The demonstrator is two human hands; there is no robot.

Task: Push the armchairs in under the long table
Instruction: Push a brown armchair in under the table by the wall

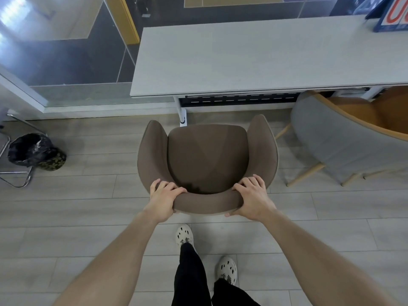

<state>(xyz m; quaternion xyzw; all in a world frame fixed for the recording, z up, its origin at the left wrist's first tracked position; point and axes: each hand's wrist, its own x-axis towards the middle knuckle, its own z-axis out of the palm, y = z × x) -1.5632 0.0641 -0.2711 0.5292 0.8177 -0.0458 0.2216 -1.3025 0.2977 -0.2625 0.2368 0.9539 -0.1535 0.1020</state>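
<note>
A brown upholstered armchair [207, 157] stands on the floor just in front of the long light-grey table [242, 58], its seat facing the table and its front edge short of the tabletop. My left hand [164, 196] grips the left part of the backrest rim, fingers curled over the top. On the right part of the rim my right hand [251, 196] grips likewise. A second armchair [331, 142], grey outside and orange inside, stands to the right with its front tucked under the table.
The table's white leg [182, 113] stands just ahead of the brown chair's left arm. A black bin with a bag [35, 151] sits in a chrome frame at the left. A glass wall [66, 51] runs behind the table. A blue sign [390, 16] rests on the table's far right.
</note>
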